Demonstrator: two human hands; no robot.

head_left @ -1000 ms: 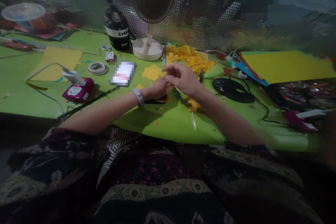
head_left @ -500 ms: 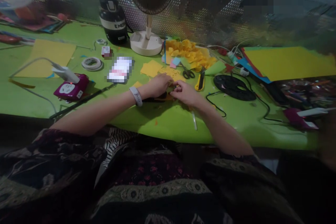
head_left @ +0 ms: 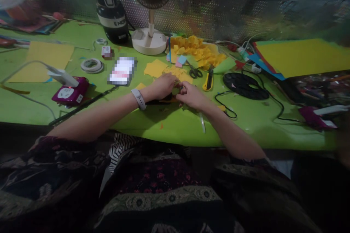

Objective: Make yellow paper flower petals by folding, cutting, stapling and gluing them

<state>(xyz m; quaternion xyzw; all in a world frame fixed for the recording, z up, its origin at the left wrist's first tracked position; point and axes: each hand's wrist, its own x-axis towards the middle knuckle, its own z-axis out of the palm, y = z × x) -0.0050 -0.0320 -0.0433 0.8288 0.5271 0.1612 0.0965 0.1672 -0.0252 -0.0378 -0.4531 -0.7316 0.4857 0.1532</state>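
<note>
My left hand (head_left: 165,85), with a pale band at the wrist, is closed with its fingertips bent down over the green table (head_left: 153,127). Facing it, my right hand (head_left: 191,95) is closed in a pinch. The fingertips nearly meet, and what they hold is too small to make out. Just beyond lie yellow paper scraps (head_left: 177,72) and a yellow paper piece (head_left: 155,68). A dark flat item (head_left: 161,101) shows partly under my left hand. Black scissors (head_left: 194,72) and a yellow cutter (head_left: 208,81) lie right of the scraps.
A fan (head_left: 149,41) and black bottle (head_left: 112,20) stand behind. On the left are a phone (head_left: 122,71), tape roll (head_left: 92,66) and purple adapter (head_left: 71,92). Crumpled yellow paper (head_left: 197,51) lies behind the scraps; a black reel (head_left: 245,86) and yellow sheets (head_left: 303,58) lie right.
The view has shifted slightly. My hands remain close together at the same spot, with the fingertips slightly moved.
</note>
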